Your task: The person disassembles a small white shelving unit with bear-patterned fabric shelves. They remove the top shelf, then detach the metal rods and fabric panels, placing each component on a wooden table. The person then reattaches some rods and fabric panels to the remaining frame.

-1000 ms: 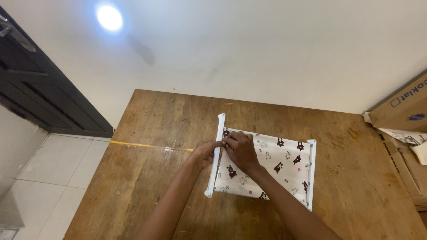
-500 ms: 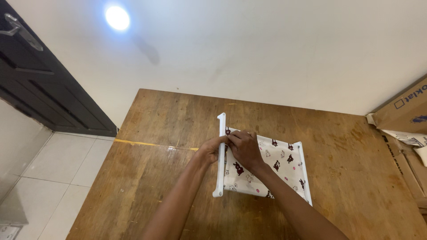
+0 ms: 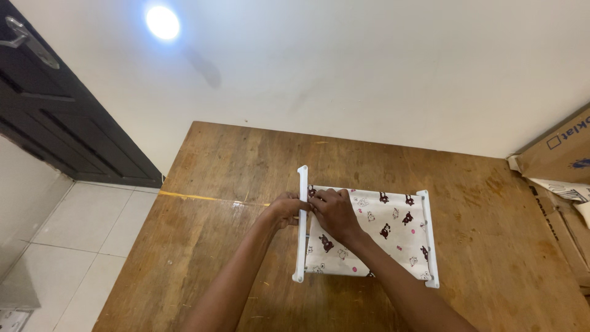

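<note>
A white fabric panel (image 3: 384, 230) printed with small brown animals and pink dots lies on the wooden table (image 3: 215, 246). It is stretched between two white plastic bars, one on its left (image 3: 300, 258) and one on its right (image 3: 428, 246). My left hand (image 3: 284, 210) grips the left bar near its middle. My right hand (image 3: 333, 212) lies on the fabric right beside that bar, fingers pressed against the bar and the cloth edge. Both hands touch each other at the bar.
Cardboard boxes (image 3: 562, 157) and some paper stand at the table's right edge. A white wall rises behind the table. To the left are a dark door (image 3: 55, 117) and a tiled floor (image 3: 67, 227). A yellow line (image 3: 196, 198) crosses the tabletop.
The frame has settled flatter on the table, and the left bar has shifted slightly down and toward me. Both hands stay at the left bar's middle.
</note>
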